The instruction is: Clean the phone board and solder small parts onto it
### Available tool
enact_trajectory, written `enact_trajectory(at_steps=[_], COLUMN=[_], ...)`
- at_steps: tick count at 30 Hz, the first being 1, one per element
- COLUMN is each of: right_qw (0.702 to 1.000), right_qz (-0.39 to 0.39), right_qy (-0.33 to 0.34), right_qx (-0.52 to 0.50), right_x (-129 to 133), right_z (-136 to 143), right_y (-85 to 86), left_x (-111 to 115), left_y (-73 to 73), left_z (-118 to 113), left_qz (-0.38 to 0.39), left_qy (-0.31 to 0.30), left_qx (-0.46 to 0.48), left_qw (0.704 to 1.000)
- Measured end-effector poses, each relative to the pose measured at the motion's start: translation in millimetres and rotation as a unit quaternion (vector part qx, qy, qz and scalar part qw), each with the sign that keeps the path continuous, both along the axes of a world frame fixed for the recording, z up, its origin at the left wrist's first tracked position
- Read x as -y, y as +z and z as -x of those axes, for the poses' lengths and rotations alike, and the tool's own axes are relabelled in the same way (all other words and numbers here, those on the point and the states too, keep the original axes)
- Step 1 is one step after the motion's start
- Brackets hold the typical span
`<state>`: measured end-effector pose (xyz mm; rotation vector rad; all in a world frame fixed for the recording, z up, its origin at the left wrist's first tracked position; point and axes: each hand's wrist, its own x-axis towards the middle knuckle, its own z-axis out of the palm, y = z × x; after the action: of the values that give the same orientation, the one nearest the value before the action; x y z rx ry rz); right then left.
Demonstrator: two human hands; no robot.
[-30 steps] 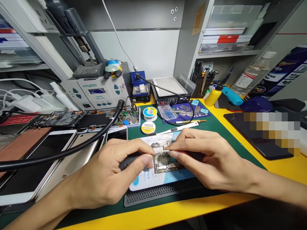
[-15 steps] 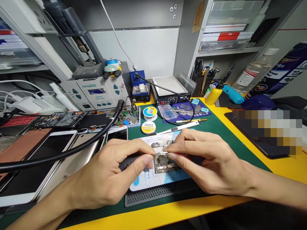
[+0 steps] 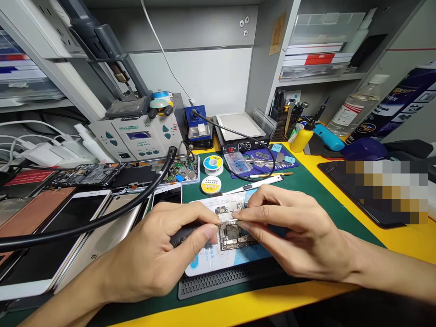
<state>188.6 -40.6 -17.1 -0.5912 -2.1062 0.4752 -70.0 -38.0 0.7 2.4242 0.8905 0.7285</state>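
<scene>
Over the white-and-blue work pad, my left hand and my right hand face each other, thumbs and forefingers pinched. Between their fingertips runs a small thin metallic piece, mostly covered by the fingers. Directly below it lies a phone circuit board with a square chip area; the right fingers hide its right side. A dark grey handle shows behind the left thumb, and I cannot tell whether the palm touches it. Another small section of board sits just beyond the fingertips.
Phones and a thick black hose are on the left, before a hot-air station. Solder spools, a white brush and a heating plate stand beyond. A yellow bottle is at right.
The camera view has tilted slightly, so the scene sits a little lower. Both hands keep nearly the same pinch above the board, with only slight finger movement.
</scene>
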Motion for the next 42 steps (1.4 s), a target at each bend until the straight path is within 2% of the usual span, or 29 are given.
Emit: enact_trajectory(at_steps=[28, 33, 37, 42], right_qw=[1.0, 0.999, 0.999, 0.999], right_qz=[-0.018, -0.031, -0.031, -0.032], right_qy=[-0.004, -0.008, -0.019, -0.013], right_qx=[0.006, 0.04, 0.01, 0.02], right_x=[2.5, 2.7, 3.2, 2.6], right_z=[0.5, -0.8, 0.1, 1.7], right_y=[-0.6, -0.7, 0.8, 1.1], left_x=[0.1, 1.3, 1.7, 0.7], left_y=[-0.2, -0.7, -1.2, -1.3], left_z=[-0.1, -0.1, 1.4, 1.2], left_qz=[0.003, 0.004, 0.001, -0.001], left_qy=[-0.002, 0.002, -0.003, -0.004], left_qx=[0.0, 0.001, 0.007, 0.004], left_qw=[1.0, 1.0, 1.0, 1.0])
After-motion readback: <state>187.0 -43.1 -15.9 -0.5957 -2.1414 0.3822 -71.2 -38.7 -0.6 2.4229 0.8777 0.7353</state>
